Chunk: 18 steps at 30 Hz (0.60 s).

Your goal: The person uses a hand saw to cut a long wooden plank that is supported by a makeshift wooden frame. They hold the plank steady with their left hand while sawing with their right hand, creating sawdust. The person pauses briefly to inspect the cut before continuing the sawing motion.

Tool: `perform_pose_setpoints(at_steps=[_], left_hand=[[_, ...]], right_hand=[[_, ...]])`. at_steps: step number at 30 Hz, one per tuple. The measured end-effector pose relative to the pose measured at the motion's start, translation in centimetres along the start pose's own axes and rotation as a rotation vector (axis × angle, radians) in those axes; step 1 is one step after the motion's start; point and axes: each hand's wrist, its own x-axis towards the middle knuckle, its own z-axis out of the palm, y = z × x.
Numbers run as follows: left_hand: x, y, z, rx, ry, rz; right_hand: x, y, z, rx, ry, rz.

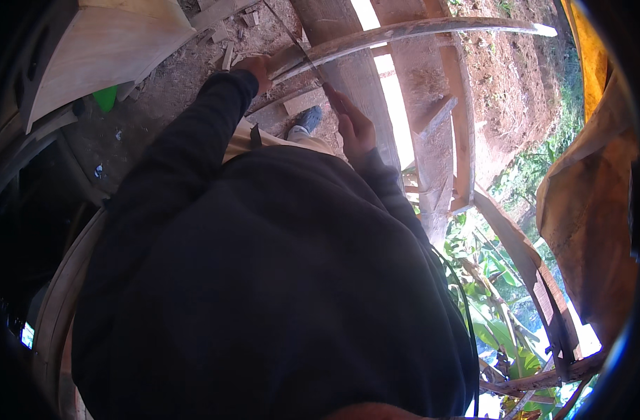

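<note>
My left hand (257, 71) is closed around the near end of a long, slim strip of wood (418, 29), which reaches away to the right and rests across wide planks. My right hand (355, 126) grips the handle of a long, thin-bladed tool (290, 31). Its blade is seen edge-on and crosses the strip just right of my left hand. Whether it is a saw or a machete I cannot tell. Below the strip, between my arms, lies a short wood block (302, 101) beside my shoe (307, 119).
Wide planks (355, 63) with bright gaps between them stand to my right. A pale wooden panel (117, 49) is at the upper left, near a green object (105, 98). Wood scraps (227, 54) litter the dirt floor. An orange-brown sheet (589, 189) hangs at far right.
</note>
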Motion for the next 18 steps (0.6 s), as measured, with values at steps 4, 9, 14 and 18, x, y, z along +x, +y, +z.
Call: perform_pose_setpoints(at_steps=[4,9,14,18], left_hand=[[0.2,0.2,0.3,0.027,-0.039,-0.029],[-0.1,-0.8,1.0,-0.026,-0.025,-0.033],[-0.1,-0.7,1.2,-0.005,0.039,-0.021],[-1.1,1.1,-0.2,0.029,-0.009,-0.025]], right_hand=[[2.3,0.5,1.5,-0.096,-0.038,-0.010],[-9.8,-3.5,-0.4,0.054,0.076,0.098],[-12.0,-2.8,-0.9,0.103,0.090,0.067],[-1.6,-4.8,-0.2,0.054,0.185,0.158]])
